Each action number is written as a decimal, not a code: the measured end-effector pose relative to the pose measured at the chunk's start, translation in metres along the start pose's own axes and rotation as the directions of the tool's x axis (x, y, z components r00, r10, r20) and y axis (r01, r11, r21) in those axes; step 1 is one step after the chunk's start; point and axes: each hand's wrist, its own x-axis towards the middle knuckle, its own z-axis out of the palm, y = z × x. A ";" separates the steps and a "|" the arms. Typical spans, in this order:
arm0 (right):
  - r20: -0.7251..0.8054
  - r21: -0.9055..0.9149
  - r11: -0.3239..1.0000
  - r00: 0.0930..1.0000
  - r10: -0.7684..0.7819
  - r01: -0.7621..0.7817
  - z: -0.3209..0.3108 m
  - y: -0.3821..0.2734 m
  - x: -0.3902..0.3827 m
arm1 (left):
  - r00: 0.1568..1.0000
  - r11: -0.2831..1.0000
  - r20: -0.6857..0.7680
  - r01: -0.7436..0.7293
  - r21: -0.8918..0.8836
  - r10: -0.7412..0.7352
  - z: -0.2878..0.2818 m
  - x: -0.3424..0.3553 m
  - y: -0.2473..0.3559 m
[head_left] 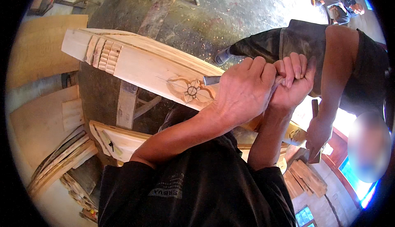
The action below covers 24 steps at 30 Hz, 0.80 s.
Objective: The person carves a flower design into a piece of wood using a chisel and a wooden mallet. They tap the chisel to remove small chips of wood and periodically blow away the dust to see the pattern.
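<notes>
My left hand [246, 87] is closed around a chisel [212, 80], whose short metal blade sticks out to the left over a pale wooden beam [140, 64]. Against it, on the right, my right hand [291, 80] is closed too, at the handle end; the handle itself is hidden by my fingers. Just left of the blade, the beam's face bears a partly carved flower [192, 91] with a dark pencilled centre and curling petals. Rounded ridges [105, 54] are cut across the beam near its far left end.
A co-worker [304, 41] in dark clothes stands close on the right, a hand [319, 132] gripping a wooden-looking tool. Another person [345, 10] sits farther back. A trestle leg [126, 105] stands below the beam. Boards [61, 161] lean at left; planks [306, 177] lie lower right.
</notes>
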 end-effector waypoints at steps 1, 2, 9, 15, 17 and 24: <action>-0.007 0.003 1.000 1.000 0.006 -0.006 0.000 0.000 0.000 | 1.000 1.000 -0.005 0.005 -0.002 -0.005 0.001 0.000 0.000; -0.005 0.005 1.000 1.000 0.007 -0.007 0.000 0.000 0.000 | 1.000 1.000 0.003 0.006 -0.003 -0.006 0.000 0.000 -0.001; -0.015 -0.014 1.000 1.000 -0.001 0.001 0.000 0.002 0.002 | 0.999 0.999 0.026 0.034 -0.019 -0.034 -0.003 0.003 0.000; 0.008 -0.027 1.000 1.000 0.013 -0.013 0.014 0.004 0.008 | 0.997 0.997 -0.016 0.073 -0.013 -0.074 -0.002 0.005 0.001; 0.000 -0.024 1.000 1.000 0.017 -0.017 0.014 0.004 0.011 | 0.996 0.996 -0.021 0.085 -0.009 -0.085 -0.002 0.006 0.001; -0.044 0.027 0.998 0.998 0.054 -0.053 0.007 0.006 0.017 | 0.993 0.993 -0.006 0.119 0.022 -0.119 -0.002 0.007 0.001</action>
